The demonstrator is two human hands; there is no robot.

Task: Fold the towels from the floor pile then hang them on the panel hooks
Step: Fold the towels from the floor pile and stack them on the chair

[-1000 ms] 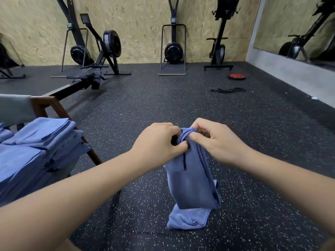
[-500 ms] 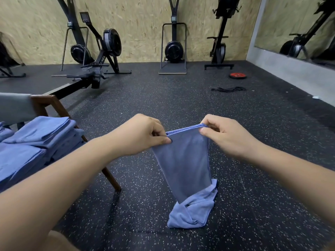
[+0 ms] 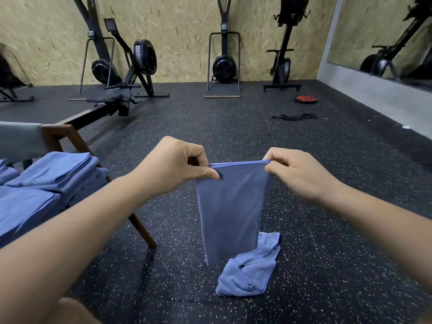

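both left hand [image 3: 173, 167] and right hand [image 3: 297, 174] pinch the hanging towel [image 3: 230, 206], which hides part of the crumpled towel [image 3: 250, 274].

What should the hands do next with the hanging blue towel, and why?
Probably fold the towel in half: the left hand and right hand pinch its top corners, and it hangs flat and straight, ready for another fold.

Left grip [image 3: 173, 167] and right grip [image 3: 301, 174]: bare. Left forearm [image 3: 70, 230], right forearm [image 3: 378, 220]: bare to frame edge. Bare knee [image 3: 70, 311], lower left.
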